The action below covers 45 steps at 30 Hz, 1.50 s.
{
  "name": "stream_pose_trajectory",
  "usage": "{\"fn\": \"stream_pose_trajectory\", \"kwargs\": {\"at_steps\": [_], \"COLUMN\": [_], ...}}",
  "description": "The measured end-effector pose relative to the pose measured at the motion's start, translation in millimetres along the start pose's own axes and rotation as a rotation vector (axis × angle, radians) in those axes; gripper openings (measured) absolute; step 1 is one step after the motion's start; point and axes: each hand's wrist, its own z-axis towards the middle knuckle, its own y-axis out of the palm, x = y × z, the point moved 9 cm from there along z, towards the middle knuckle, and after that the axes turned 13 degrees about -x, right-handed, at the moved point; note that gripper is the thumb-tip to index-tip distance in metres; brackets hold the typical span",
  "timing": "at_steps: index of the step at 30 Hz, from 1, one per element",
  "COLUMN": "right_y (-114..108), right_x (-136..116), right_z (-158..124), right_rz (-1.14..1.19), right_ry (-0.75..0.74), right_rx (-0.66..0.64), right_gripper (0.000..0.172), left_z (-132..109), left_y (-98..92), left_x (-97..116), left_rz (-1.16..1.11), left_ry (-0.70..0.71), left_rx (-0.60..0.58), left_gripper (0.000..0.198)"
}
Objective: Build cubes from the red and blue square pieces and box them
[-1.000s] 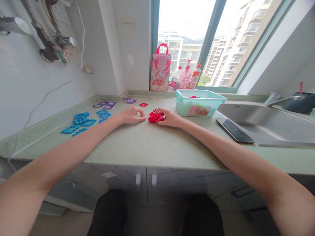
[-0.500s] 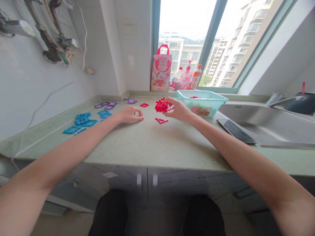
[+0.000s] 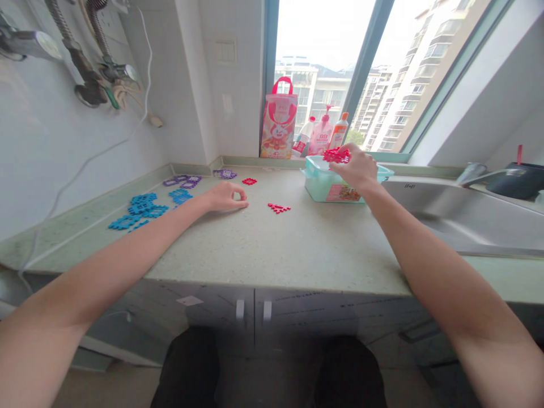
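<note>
Above the light-green plastic box, my right hand grips a bunch of red plastic interlocking pieces. My left hand rests on the countertop, thumb and forefinger curled together into a ring with nothing visible in them. Between the hands lies a red triangular piece, and farther back a single red square piece. Blue pieces are heaped left of my left hand, partly hidden by the forearm. Purple pieces lie behind them near the wall.
A steel sink with a faucet is on the right. Along the window sill stand a pink bag, a pink pump bottle and an orange-and-white bottle. A white cable hangs at the left wall.
My right hand has carried the red pieces rightward and up from the countertop to over the box. My left hand has stayed in place.
</note>
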Motion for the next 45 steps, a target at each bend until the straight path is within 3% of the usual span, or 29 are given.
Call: {"fn": "stream_pose_trajectory", "kwargs": {"at_steps": [7,18,22,26,29,34,38,45], "right_y": [14.3,15.8,10.5,2.0,13.9,69.0,100.3,115.4], "right_x": [11.9,2.9,-20.5,-68.5,-107.8,-153.3,-159.3,-146.9], "right_z": [8.4,4.3,-6.0,-29.3,-51.3,-99.6,-118.0,-105.7], "right_rz": [-0.037,-0.043,-0.097,-0.092,-0.065,-0.115,-0.19,-0.143], "right_ry": [0.076,0.027,-0.108,-0.404,-0.637,-0.922,-0.944,-0.82], "right_rx": [-0.171,-0.113,-0.005,0.102,-0.016,-0.439,-0.581,-0.648], "right_gripper": [0.051,0.047,0.044,0.041,0.038,0.03,0.02,0.022], "left_z": [0.5,-0.3,-0.1,-0.9,0.3,12.1,30.8,63.1], "left_y": [1.2,-0.3,0.1,1.2,3.6,8.7,6.7,10.9], "left_x": [-2.7,1.0,2.7,8.6,10.5,-5.2,-22.6,-31.6], "left_rz": [0.015,0.001,0.006,0.063,0.117,0.156,0.183,0.213], "left_ry": [-0.015,0.012,0.013,0.023,0.019,-0.116,-0.235,-0.293], "left_rx": [-0.012,-0.005,-0.016,-0.004,0.037,0.1,0.129,0.004], "left_gripper": [0.036,0.033,0.033,0.033,0.038,0.057,0.068,0.063]}}
